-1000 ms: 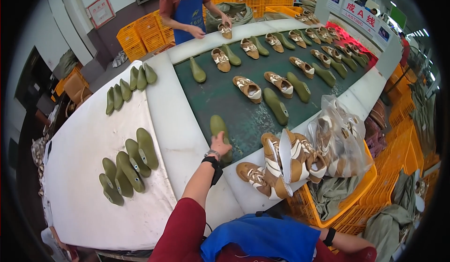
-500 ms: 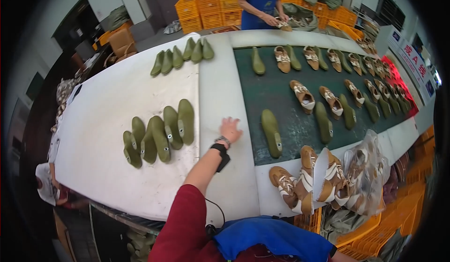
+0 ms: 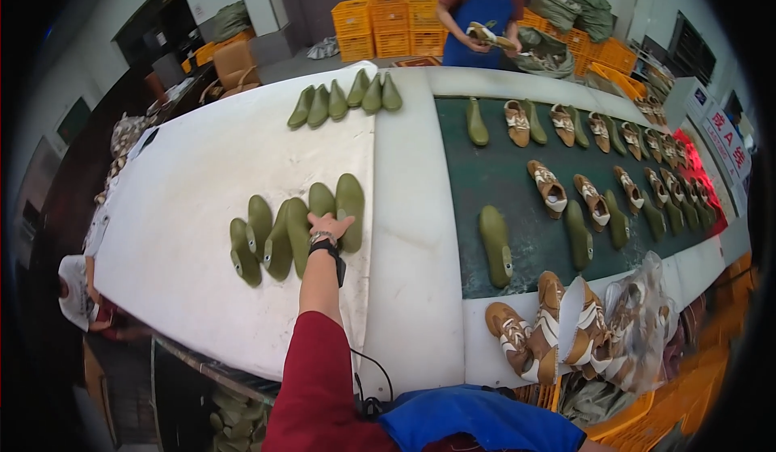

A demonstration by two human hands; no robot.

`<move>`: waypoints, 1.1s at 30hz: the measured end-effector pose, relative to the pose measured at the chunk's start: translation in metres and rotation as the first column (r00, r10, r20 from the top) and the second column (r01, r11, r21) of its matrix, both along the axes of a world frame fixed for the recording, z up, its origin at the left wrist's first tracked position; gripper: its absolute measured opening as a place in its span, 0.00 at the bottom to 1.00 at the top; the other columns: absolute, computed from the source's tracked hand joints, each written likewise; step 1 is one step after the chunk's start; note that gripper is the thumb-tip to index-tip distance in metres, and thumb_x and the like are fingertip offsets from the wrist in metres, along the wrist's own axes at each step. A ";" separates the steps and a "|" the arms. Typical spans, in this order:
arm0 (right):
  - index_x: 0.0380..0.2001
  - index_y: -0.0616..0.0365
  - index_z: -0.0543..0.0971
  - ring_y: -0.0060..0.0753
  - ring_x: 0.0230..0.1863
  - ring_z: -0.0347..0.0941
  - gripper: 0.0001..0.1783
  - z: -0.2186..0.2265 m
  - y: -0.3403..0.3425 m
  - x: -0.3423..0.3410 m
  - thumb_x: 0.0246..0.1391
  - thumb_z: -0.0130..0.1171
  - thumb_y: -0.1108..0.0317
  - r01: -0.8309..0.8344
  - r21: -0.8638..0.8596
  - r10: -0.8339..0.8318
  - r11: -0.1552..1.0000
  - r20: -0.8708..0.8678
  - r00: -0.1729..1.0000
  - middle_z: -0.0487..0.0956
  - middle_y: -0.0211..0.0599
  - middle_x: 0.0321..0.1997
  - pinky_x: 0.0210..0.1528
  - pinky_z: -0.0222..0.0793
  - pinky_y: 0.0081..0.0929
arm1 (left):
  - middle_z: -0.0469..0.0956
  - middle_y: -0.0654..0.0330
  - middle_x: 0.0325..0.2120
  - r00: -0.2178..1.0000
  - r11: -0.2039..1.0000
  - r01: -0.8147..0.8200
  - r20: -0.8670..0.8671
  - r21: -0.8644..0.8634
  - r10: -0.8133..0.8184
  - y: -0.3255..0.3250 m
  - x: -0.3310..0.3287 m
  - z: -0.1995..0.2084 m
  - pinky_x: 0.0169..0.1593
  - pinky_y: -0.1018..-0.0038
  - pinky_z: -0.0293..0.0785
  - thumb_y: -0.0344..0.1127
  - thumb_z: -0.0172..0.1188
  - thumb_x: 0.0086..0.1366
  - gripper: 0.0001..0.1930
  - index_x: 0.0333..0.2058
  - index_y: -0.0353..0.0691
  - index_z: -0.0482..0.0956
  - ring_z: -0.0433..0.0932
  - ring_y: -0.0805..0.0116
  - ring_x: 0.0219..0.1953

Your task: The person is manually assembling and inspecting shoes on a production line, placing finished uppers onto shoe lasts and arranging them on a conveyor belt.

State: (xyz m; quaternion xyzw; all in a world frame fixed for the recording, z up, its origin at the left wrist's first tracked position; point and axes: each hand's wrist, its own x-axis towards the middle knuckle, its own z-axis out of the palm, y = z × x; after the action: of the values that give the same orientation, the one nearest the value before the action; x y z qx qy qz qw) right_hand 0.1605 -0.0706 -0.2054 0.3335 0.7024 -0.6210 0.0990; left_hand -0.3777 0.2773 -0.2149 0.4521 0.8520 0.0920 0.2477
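Observation:
My left hand [image 3: 327, 227] is over the near group of green shoe lasts on the white cloth, its fingers apart and the thumb out to the right. It reaches across the two rightmost ones, a tall shoe last [image 3: 350, 197] and its neighbour [image 3: 321, 196], and covers part of them. Whether the fingertips press on them I cannot tell. Just left of the hand lies another shoe last [image 3: 297, 230], with several more beside it. A wristband and a bracelet circle my left wrist. My right hand is out of the picture.
Across the table, a second group of lasts [image 3: 345, 100] stands on the cloth. On the right, a dark green belt [image 3: 477, 165] carries rows of lasts and brown-and-white sneakers [image 3: 548, 188]. More sneakers [image 3: 517, 337] and a plastic bag [image 3: 647, 314] crowd the near right edge. A co-worker holds a sneaker [image 3: 485, 35].
My left hand has moved left from the bare white strip onto the near lasts. The whole view has shifted. The co-worker's sneaker is now held higher, in front of the apron.

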 end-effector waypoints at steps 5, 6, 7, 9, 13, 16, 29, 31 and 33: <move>0.33 0.60 0.75 0.50 0.37 0.73 0.19 0.005 -0.035 -0.007 0.35 0.61 0.60 0.085 -0.002 -0.085 0.996 0.032 0.996 0.76 0.51 0.32 0.39 0.67 0.38 | 0.63 0.34 0.50 0.991 1.000 -0.014 -0.136 0.023 0.017 0.009 -0.034 -0.021 0.52 0.63 0.66 0.65 0.55 0.44 0.40 0.45 0.32 0.74 0.68 0.42 0.48; 0.33 0.59 0.75 0.50 0.37 0.73 0.20 0.006 -0.046 -0.007 0.35 0.61 0.60 0.118 -0.008 -0.118 0.993 0.042 0.992 0.76 0.51 0.32 0.39 0.67 0.38 | 0.66 0.34 0.46 0.990 0.998 0.006 -0.138 0.069 0.003 0.006 -0.027 -0.020 0.52 0.64 0.66 0.64 0.55 0.44 0.40 0.44 0.30 0.74 0.68 0.42 0.47; 0.33 0.59 0.75 0.50 0.37 0.73 0.20 0.008 -0.057 -0.009 0.34 0.61 0.60 0.152 -0.012 -0.152 0.988 0.048 0.987 0.76 0.51 0.32 0.39 0.67 0.38 | 0.69 0.34 0.43 0.990 0.993 0.028 -0.141 0.116 -0.011 0.002 -0.020 -0.014 0.51 0.64 0.66 0.64 0.55 0.44 0.40 0.43 0.29 0.74 0.69 0.42 0.47; 0.33 0.59 0.74 0.51 0.37 0.73 0.21 0.010 -0.068 -0.015 0.33 0.62 0.60 0.175 -0.014 -0.174 0.985 0.048 0.984 0.76 0.51 0.32 0.38 0.67 0.38 | 0.68 0.34 0.44 0.989 0.994 0.079 -0.130 0.076 -0.068 -0.007 -0.021 -0.011 0.52 0.64 0.66 0.64 0.54 0.45 0.40 0.42 0.29 0.75 0.69 0.43 0.47; 0.33 0.59 0.74 0.52 0.38 0.72 0.22 0.014 -0.086 -0.012 0.31 0.63 0.60 0.208 -0.016 -0.207 0.978 0.065 0.976 0.76 0.51 0.32 0.38 0.67 0.38 | 0.74 0.37 0.36 0.953 0.959 0.270 -0.164 0.090 -0.253 -0.050 0.008 -0.012 0.51 0.63 0.66 0.63 0.55 0.45 0.36 0.35 0.29 0.79 0.68 0.46 0.48; 0.34 0.61 0.74 0.52 0.38 0.72 0.23 0.032 -0.113 -0.004 0.30 0.63 0.61 0.183 0.052 -0.189 0.982 0.155 0.970 0.76 0.53 0.33 0.39 0.67 0.39 | 0.74 0.38 0.31 0.924 0.899 0.375 -0.171 0.226 -0.342 -0.101 0.038 -0.025 0.48 0.59 0.66 0.62 0.56 0.47 0.33 0.30 0.30 0.79 0.70 0.43 0.42; 0.23 0.60 0.77 0.52 0.32 0.74 0.15 0.054 -0.110 -0.027 0.34 0.62 0.59 -0.113 0.145 0.064 0.983 0.306 0.950 0.77 0.50 0.26 0.35 0.69 0.40 | 0.62 0.30 0.46 0.832 0.820 0.551 -0.032 0.157 -0.554 -0.261 0.131 0.013 0.55 0.56 0.59 0.54 0.65 0.47 0.33 0.43 0.30 0.72 0.62 0.38 0.48; 0.23 0.60 0.78 0.52 0.32 0.74 0.15 0.047 -0.121 -0.028 0.34 0.62 0.59 -0.108 0.175 0.054 0.979 0.290 0.956 0.77 0.49 0.26 0.35 0.69 0.40 | 0.62 0.31 0.47 0.817 0.793 0.568 -0.036 0.222 -0.576 -0.261 0.133 0.013 0.55 0.56 0.59 0.53 0.65 0.47 0.32 0.43 0.31 0.73 0.62 0.38 0.49; 0.22 0.59 0.78 0.52 0.32 0.74 0.15 0.046 -0.125 -0.029 0.35 0.61 0.58 -0.070 0.206 0.010 0.976 0.280 0.960 0.77 0.49 0.25 0.35 0.69 0.40 | 0.62 0.31 0.47 0.810 0.770 0.571 -0.041 0.283 -0.585 -0.259 0.132 0.011 0.55 0.57 0.59 0.52 0.66 0.47 0.32 0.43 0.31 0.73 0.62 0.38 0.50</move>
State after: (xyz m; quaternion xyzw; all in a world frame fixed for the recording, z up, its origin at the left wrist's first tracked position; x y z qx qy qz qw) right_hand 0.1312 -0.1952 -0.1589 0.4112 0.7509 -0.4871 0.1726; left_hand -0.2460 0.0180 -0.2041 0.7200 0.6432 0.1430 0.2178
